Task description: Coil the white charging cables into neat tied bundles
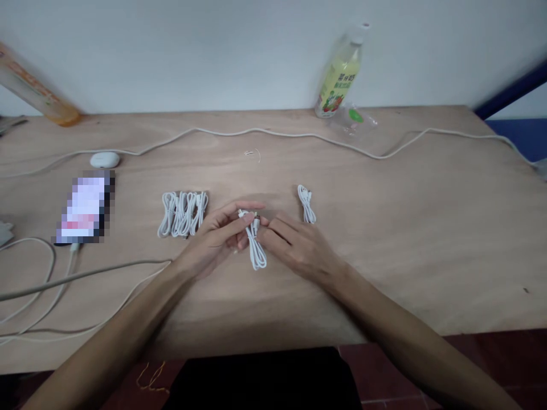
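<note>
Both my hands meet over the middle of a wooden table [427, 239]. My left hand [217, 236] and my right hand [294, 245] pinch the top of a coiled white cable [255, 250], whose loops hang down between them onto the wood. Its plugs stick out near my fingertips. To the left lies a row of several bundled white cables [183, 213]. One more bundled white cable [306, 204] lies just right of my hands.
A phone [85, 209] with a charging lead lies at the left, next to a small white case [105, 160]. A long white cord [273, 134] runs across the back. A drink bottle [339, 74] and a clear wrapper [354, 118] stand by the wall. An orange bottle [34, 91] leans far left.
</note>
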